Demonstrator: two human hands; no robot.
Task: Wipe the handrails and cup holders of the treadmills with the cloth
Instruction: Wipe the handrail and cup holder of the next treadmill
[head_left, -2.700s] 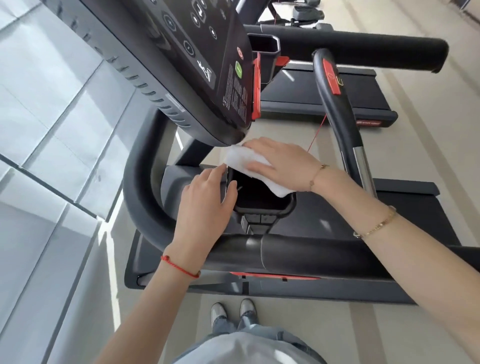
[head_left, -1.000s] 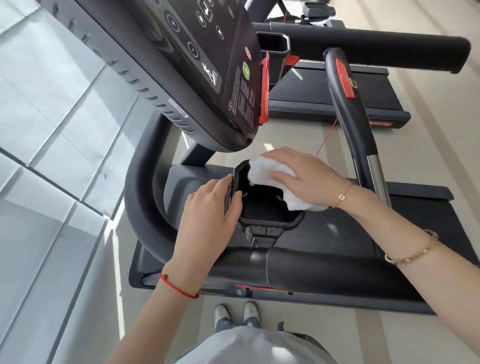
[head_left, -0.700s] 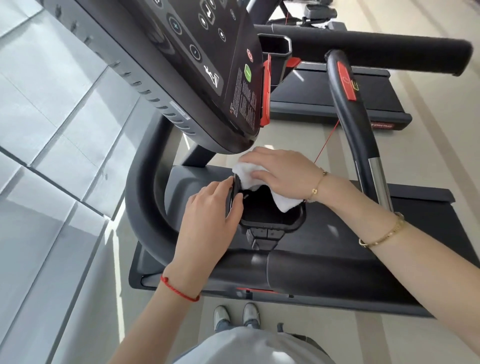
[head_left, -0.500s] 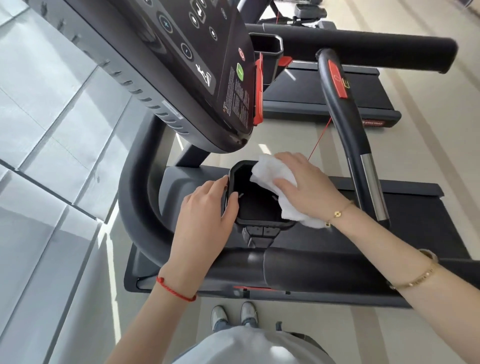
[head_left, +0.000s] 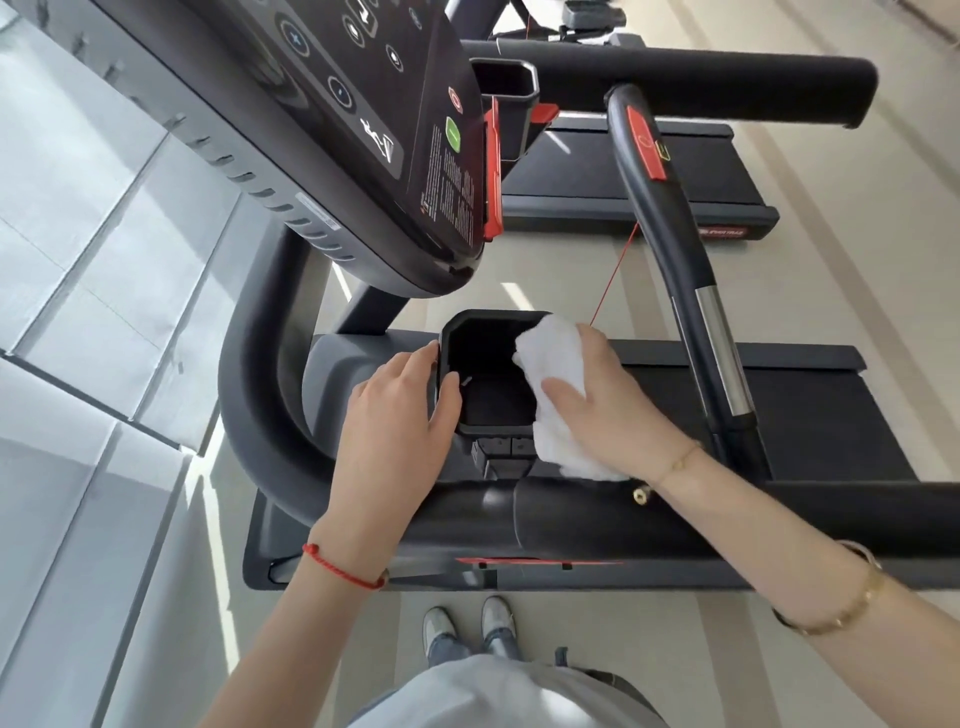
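Observation:
A black square cup holder (head_left: 470, 332) sits below the treadmill console. My left hand (head_left: 397, 415) grips its left wall, thumb hooked over the rim. My right hand (head_left: 605, 400) presses a white cloth (head_left: 553, 358) against the holder's right wall and rim; the cloth hangs down toward the near handrail (head_left: 571, 512). A thick black padded handrail curves around the left side (head_left: 249, 395). A second cup holder (head_left: 506, 78) shows beyond the console.
The console (head_left: 322, 130) overhangs the cup holder closely from above left. A curved centre grip bar (head_left: 670, 249) with a red tag stands right of my hand. The far handrail (head_left: 701, 83), another treadmill deck, a red safety cord (head_left: 615, 275) and tiled floor lie around.
My right hand has slid the cloth from the holder's far rim to its right wall, toward me. My left hand has kept its grip on the left wall.

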